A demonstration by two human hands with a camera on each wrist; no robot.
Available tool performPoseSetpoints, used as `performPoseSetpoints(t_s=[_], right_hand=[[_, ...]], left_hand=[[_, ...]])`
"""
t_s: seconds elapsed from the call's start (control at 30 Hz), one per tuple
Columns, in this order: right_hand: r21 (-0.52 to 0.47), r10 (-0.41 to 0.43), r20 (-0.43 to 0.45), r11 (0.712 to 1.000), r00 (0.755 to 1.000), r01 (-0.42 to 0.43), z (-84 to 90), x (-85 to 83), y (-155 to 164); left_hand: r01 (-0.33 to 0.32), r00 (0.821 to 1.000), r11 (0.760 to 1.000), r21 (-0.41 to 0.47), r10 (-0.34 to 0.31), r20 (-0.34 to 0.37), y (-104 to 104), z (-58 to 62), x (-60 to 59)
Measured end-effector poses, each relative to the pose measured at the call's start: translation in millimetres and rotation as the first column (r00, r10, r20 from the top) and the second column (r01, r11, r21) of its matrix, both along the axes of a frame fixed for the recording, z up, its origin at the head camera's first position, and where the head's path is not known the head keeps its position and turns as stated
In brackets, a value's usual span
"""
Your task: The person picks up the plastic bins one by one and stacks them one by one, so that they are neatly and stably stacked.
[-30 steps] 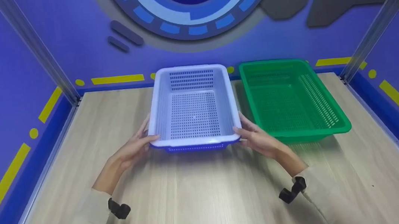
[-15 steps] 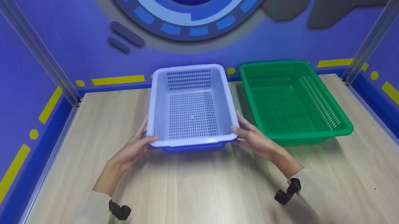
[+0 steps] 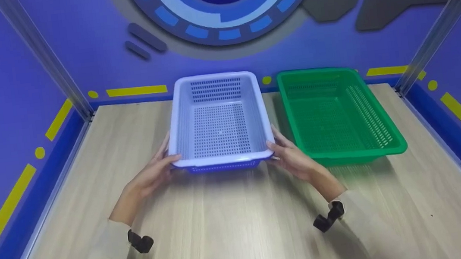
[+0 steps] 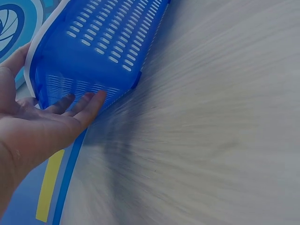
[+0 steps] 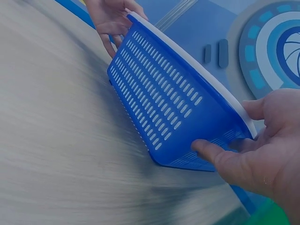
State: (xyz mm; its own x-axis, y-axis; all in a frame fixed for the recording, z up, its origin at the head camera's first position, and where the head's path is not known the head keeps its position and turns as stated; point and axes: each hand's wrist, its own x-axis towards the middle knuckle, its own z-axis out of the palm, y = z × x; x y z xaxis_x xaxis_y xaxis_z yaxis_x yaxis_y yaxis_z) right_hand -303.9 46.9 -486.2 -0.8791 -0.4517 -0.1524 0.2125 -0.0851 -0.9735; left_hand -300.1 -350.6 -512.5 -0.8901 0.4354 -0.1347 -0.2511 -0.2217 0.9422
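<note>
A rectangular plastic basket [image 3: 223, 160], pale lilac-white inside and blue outside with slotted walls, sits at the middle back in the head view. My left hand [image 3: 155, 173] grips its near left corner, thumb over the rim and fingers along the outer side wall. At the near right corner my right hand [image 3: 294, 159] holds it the same way. Both wrist views show the blue outer wall [image 4: 93, 42] close over the table; fingers [image 5: 206, 150] of the right hand lie against the outside below the rim. Nothing lies inside the basket.
A green slotted basket [image 3: 359, 156] stands right of the held one, near my right hand. Blue printed panels [image 3: 96, 53] wall in the wooden table [image 3: 225, 234] at the back and sides. Metal posts [image 3: 44, 59] stand at the back corners.
The lilac-and-blue basket has shifted slightly left, with both hands still holding it. The green basket stays in place.
</note>
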Motion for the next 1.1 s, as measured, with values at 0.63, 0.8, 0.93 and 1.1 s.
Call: performPoseSetpoints(t_s=[0.63, 0.8, 0.93, 1.1], right_hand=[[0.001, 0.042, -0.012, 0.999, 0.999, -0.042, 5.8, 3.7, -14], [0.093, 0.019, 0.005, 0.995, 1.0, -0.019, 15.3, 3.8, -6], [0.171, 0.007, 0.001, 0.985, 1.0, -0.007, 26.6, 6.9, 9], [0.206, 0.045, -0.055, 0.978, 0.997, -0.033, 45.9, 9.9, 36]], left_hand=[[-0.034, 0.999, 0.991, -0.126, 0.034, -0.006, -18, 16.2, -2.2], [-0.025, 0.999, 0.967, -0.252, 0.013, -0.048, -14, 21.3, 0.7], [-0.035, 0.993, 0.92, -0.391, -0.011, -0.114, -9, 29.6, 4.0], [-0.091, 0.988, 0.876, -0.474, 0.022, -0.15, -7, 47.3, 3.3]])
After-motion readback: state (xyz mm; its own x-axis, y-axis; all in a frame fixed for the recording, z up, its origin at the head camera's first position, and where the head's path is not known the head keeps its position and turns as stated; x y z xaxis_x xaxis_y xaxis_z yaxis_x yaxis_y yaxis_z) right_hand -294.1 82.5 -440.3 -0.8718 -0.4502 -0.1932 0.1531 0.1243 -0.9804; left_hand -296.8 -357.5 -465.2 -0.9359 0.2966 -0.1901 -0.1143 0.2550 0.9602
